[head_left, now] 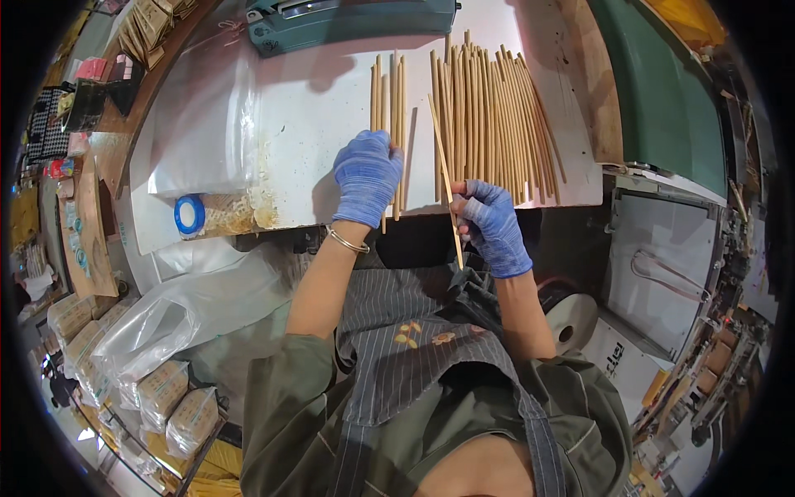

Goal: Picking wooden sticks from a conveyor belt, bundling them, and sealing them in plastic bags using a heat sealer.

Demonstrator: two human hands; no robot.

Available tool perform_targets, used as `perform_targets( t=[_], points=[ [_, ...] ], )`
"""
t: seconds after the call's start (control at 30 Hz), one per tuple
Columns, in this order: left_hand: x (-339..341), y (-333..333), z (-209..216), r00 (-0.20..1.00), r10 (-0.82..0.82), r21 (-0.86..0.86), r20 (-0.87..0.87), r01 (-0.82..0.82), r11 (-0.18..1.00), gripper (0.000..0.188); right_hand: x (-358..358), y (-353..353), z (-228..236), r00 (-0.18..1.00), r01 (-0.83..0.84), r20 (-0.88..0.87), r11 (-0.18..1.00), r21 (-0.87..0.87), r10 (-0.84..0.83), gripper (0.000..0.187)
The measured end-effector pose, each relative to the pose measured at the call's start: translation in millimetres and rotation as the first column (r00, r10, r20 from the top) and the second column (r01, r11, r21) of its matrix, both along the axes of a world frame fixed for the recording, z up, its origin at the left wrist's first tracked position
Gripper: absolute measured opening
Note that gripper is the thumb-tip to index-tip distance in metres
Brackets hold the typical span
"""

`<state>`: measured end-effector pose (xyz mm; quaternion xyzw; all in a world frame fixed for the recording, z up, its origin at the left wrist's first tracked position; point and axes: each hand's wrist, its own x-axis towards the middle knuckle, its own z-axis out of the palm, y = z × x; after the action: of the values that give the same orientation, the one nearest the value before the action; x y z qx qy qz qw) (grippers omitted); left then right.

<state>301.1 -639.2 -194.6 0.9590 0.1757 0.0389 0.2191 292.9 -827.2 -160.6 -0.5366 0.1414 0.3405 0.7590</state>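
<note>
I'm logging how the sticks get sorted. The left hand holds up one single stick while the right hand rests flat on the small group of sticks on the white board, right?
Sides are swapped. In the head view, the right hand holds the single stick; the left hand rests on the small group of sticks on the white board.

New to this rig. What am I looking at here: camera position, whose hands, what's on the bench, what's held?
There is no machine: a person works with two gloved hands. The single picture comes from a fisheye camera on their head, looking down, so straight edges bend. The left hand lies flat on a small group of thin wooden sticks on the white tabletop. The right hand pinches one stick in its fingers. A larger stick pile lies to the right, with clear plastic bags and a blue tape roll to the left.
</note>
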Motion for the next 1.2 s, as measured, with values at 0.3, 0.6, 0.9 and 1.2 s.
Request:
perform_targets(
  t=[0.3,0.6,0.9,1.2],
  points=[
    [8.3,-5.4,16.0,0.962,0.039,0.085,-0.27,-0.017,0.996,0.026,0.6,-4.2,0.8,0.999,-0.025,0.03,0.999,-0.035,0.026,0.02],
    [-45.0,-39.0,49.8,0.984,-0.176,-0.53,0.021,0.16,0.833,0.013,-1.9,16.8,-19.8,0.972,-0.098,0.213,0.995,-0.001,0.096,0.015],
    [-13.6,23.7,-10.9,0.972,0.224,-0.185,-0.072,-0.234,0.955,0.024,1.2,-6.0,-21.3,0.951,0.074,0.302,0.997,-0.026,-0.063,0.029],
    [-13.9,3.0,8.8,0.973,0.163,-0.119,-0.165,-0.184,0.976,0.018,-2.8,-1.3,0.1,0.983,0.103,0.171,0.974,-0.202,-0.069,0.014]
  ],
)
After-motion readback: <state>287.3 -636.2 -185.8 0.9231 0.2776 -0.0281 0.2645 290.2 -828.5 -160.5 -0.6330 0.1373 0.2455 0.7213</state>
